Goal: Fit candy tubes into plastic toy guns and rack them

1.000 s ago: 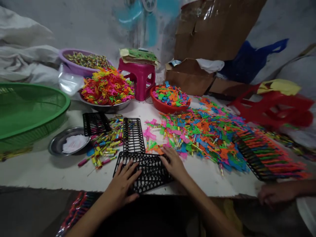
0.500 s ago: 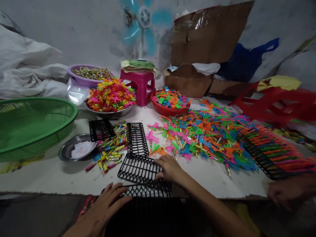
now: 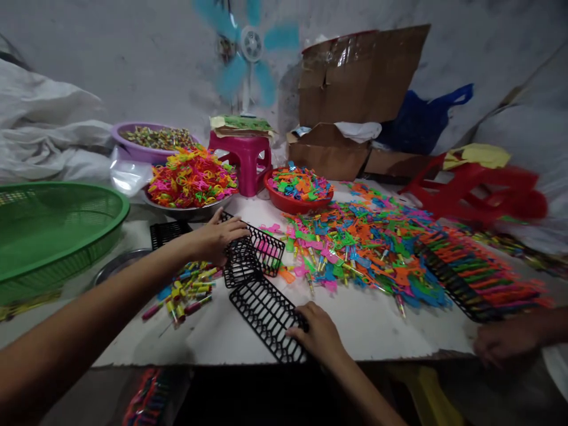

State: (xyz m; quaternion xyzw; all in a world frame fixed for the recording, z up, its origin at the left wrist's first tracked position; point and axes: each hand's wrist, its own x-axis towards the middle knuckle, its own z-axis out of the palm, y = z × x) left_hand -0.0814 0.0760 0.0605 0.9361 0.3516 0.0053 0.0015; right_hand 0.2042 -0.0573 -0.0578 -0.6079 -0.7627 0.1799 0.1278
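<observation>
My left hand [image 3: 217,236] reaches across to the far black slotted racks, its fingers closed over the edge of one slotted rack [image 3: 242,260]. Another rack [image 3: 266,245] lies tilted against it, partly overlapping. My right hand [image 3: 320,334] pinches the right edge of a nearer black plastic rack [image 3: 264,313], which slants toward the table's front edge. Below my left forearm lies a pile of small yellow and magenta tubes [image 3: 184,296]. One more black rack [image 3: 166,232] sits behind that forearm, partly hidden.
Brightly coloured plastic pieces [image 3: 355,236] spread over the right side. A filled rack [image 3: 479,272] lies near another person's hand [image 3: 501,343]. Behind stand a red basin [image 3: 293,204], a metal bowl [image 3: 190,211] and a pink stool [image 3: 248,165]. A green basket [image 3: 66,236] is left.
My left hand has gone from the front edge to the far racks, which have shifted and tilted. My right hand has moved nearer with the front rack, now turned slantwise.
</observation>
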